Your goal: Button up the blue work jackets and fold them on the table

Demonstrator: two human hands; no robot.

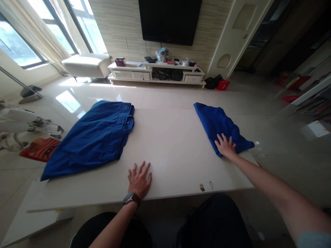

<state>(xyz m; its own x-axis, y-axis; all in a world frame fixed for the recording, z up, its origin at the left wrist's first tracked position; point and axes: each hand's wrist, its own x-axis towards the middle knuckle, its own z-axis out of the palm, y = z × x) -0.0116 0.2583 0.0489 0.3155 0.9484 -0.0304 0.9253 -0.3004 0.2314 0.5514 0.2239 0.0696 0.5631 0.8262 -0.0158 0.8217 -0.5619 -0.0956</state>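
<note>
My left hand [140, 179], with a watch [131, 198] on its wrist, rests on the white table [168, 137] near the front edge, fingers spread and nothing in them. My right hand [225, 146] lies with spread fingers on the near corner of a folded blue cloth [218, 122] at the table's right end. On the left part of the table is a larger blue garment [93, 137], laid out with a gathered band and a loop along its right side. It hangs past the table's left edge.
A red striped bag [40, 148] stands on the floor beyond the table's left end. Two small stickers, one of them yellow [202, 187], are near the front edge. Farther off are a low white cabinet [165, 78], a white bench [88, 65] and a wall television [169, 20].
</note>
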